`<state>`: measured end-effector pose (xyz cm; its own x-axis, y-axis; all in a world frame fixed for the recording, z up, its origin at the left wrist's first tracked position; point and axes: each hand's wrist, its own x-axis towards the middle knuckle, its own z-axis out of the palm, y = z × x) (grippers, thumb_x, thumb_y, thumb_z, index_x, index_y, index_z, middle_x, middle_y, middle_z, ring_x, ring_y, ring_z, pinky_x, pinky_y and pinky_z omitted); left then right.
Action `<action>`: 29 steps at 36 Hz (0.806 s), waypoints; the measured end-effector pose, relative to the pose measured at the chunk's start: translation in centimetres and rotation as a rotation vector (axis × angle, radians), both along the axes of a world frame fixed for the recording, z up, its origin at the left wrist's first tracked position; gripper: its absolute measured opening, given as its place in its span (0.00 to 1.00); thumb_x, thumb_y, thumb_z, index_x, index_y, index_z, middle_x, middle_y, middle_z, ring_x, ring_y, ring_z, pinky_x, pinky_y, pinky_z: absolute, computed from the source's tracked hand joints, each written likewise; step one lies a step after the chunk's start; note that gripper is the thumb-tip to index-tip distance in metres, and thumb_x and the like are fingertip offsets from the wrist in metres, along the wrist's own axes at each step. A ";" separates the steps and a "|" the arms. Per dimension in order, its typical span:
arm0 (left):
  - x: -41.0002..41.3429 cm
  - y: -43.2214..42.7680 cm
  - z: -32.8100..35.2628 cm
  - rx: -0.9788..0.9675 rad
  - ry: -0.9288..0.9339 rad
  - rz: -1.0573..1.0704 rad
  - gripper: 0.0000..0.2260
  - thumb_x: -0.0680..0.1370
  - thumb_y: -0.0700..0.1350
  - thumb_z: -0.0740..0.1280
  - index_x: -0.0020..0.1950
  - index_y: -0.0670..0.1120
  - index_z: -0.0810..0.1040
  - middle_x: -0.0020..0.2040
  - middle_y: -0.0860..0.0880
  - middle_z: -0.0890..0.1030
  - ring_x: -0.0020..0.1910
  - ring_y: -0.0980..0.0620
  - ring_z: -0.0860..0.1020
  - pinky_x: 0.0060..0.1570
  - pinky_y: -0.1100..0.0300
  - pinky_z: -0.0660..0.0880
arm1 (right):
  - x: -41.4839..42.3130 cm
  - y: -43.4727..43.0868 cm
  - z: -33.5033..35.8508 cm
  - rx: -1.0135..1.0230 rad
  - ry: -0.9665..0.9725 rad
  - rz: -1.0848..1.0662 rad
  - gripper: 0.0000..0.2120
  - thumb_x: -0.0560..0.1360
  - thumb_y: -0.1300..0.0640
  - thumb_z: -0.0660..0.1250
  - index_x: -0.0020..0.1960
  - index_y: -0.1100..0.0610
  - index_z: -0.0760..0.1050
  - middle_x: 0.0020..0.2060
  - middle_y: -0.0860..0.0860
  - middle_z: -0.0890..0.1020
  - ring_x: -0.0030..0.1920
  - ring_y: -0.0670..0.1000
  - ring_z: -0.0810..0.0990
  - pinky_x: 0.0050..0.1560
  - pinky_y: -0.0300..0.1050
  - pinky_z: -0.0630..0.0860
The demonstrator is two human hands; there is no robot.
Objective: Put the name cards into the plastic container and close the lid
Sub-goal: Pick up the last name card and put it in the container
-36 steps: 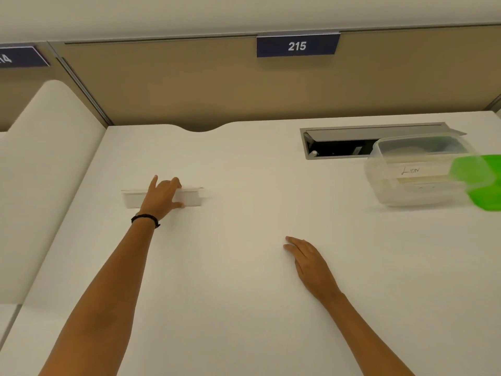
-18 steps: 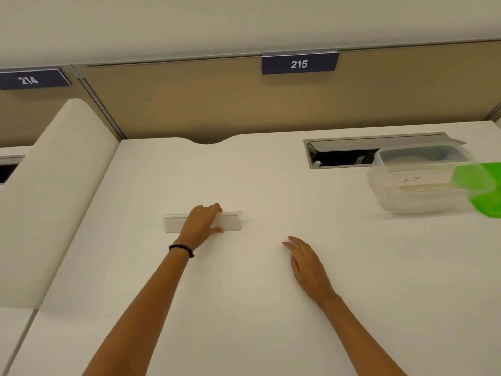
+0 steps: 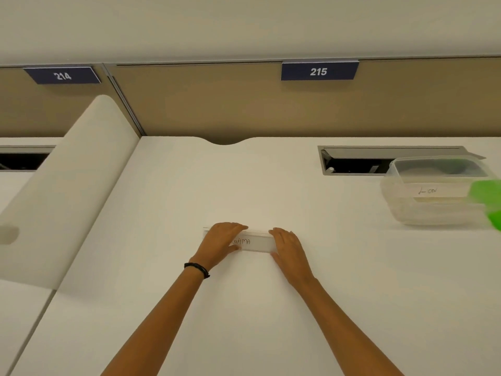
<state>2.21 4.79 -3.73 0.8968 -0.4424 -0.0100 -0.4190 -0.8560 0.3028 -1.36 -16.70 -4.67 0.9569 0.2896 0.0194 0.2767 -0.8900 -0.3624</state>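
A white folded name card (image 3: 256, 242) with handwritten letters lies on the white desk (image 3: 244, 308) in the middle of the view. My left hand (image 3: 221, 244) grips its left end, fingers over the top edge and thumb below. My right hand (image 3: 288, 246) holds its right end, fingers curled over the top edge. A clear plastic container (image 3: 433, 194) stands open at the far right with a card marked "Lion" inside. Its green lid (image 3: 488, 199) leans at the container's right side, cut off by the frame.
A grey cable hatch (image 3: 360, 158) is open in the desk behind the container. A white curved divider (image 3: 67, 191) rises on the left. A tan partition (image 3: 244, 104) with number plates 214 and 215 closes the back.
My left hand has slid the name card right and toward me, to the desk's middle. My right hand has moved forward from the desk onto the card's right end.
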 end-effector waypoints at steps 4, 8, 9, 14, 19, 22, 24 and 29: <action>-0.6 1.8 0.0 -0.008 0.019 0.062 0.21 0.73 0.44 0.71 0.66 0.45 0.72 0.64 0.49 0.77 0.60 0.46 0.76 0.61 0.55 0.69 | -0.3 0.0 0.3 0.097 0.002 -0.030 0.22 0.74 0.64 0.63 0.67 0.60 0.66 0.64 0.53 0.74 0.64 0.54 0.72 0.69 0.43 0.64; -0.9 1.4 0.4 0.003 0.043 0.065 0.18 0.73 0.44 0.70 0.61 0.44 0.71 0.60 0.48 0.79 0.54 0.45 0.76 0.57 0.58 0.68 | -0.6 -0.1 0.5 0.214 0.016 -0.060 0.19 0.71 0.68 0.61 0.62 0.62 0.69 0.58 0.55 0.77 0.59 0.54 0.74 0.64 0.43 0.70; -0.9 1.3 0.6 0.005 0.039 0.066 0.17 0.73 0.44 0.71 0.59 0.44 0.71 0.58 0.48 0.79 0.52 0.45 0.77 0.56 0.59 0.68 | -0.7 -0.1 0.5 0.222 0.008 -0.058 0.18 0.70 0.69 0.61 0.60 0.62 0.70 0.56 0.56 0.77 0.58 0.55 0.75 0.62 0.44 0.71; -1.7 0.7 1.1 -0.001 0.023 0.077 0.17 0.72 0.45 0.73 0.57 0.44 0.72 0.53 0.48 0.80 0.47 0.46 0.77 0.49 0.62 0.67 | -0.8 -0.4 0.7 0.112 -0.069 -0.005 0.17 0.68 0.71 0.60 0.55 0.60 0.71 0.53 0.55 0.77 0.54 0.56 0.76 0.65 0.48 0.69; -2.7 -0.7 1.3 -0.057 -0.021 0.074 0.15 0.73 0.46 0.71 0.57 0.46 0.73 0.56 0.51 0.79 0.49 0.48 0.76 0.49 0.63 0.65 | -1.5 -1.8 0.9 0.019 -0.070 0.009 0.26 0.74 0.66 0.58 0.71 0.57 0.61 0.66 0.52 0.71 0.68 0.51 0.69 0.75 0.50 0.53; -3.4 -2.1 1.6 -0.085 -0.045 0.065 0.15 0.74 0.47 0.70 0.57 0.47 0.73 0.57 0.53 0.79 0.52 0.50 0.75 0.56 0.62 0.64 | -1.7 -3.0 1.3 -0.060 -0.043 0.049 0.28 0.77 0.59 0.59 0.75 0.55 0.53 0.70 0.51 0.67 0.71 0.49 0.64 0.76 0.50 0.49; -3.7 -3.3 1.7 -0.094 -0.061 0.052 0.15 0.73 0.47 0.70 0.58 0.47 0.72 0.58 0.53 0.78 0.54 0.51 0.75 0.58 0.63 0.63 | -1.8 -3.7 1.7 -0.091 -0.039 0.074 0.29 0.78 0.56 0.61 0.75 0.56 0.54 0.71 0.52 0.66 0.72 0.50 0.62 0.76 0.51 0.50; -4.2 -6.1 2.1 -0.116 -0.127 0.030 0.16 0.73 0.47 0.71 0.59 0.47 0.72 0.58 0.54 0.79 0.57 0.52 0.76 0.65 0.57 0.64 | -2.2 -5.8 2.8 -0.122 -0.135 0.045 0.28 0.71 0.56 0.71 0.69 0.60 0.68 0.63 0.57 0.77 0.64 0.56 0.75 0.70 0.57 0.64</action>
<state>-2.00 -1.32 -1.63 0.9005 -0.4066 0.1542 -0.4346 -0.8312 0.3468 -3.53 -22.54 -1.85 0.9342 0.3400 0.1084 0.3558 -0.9108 -0.2093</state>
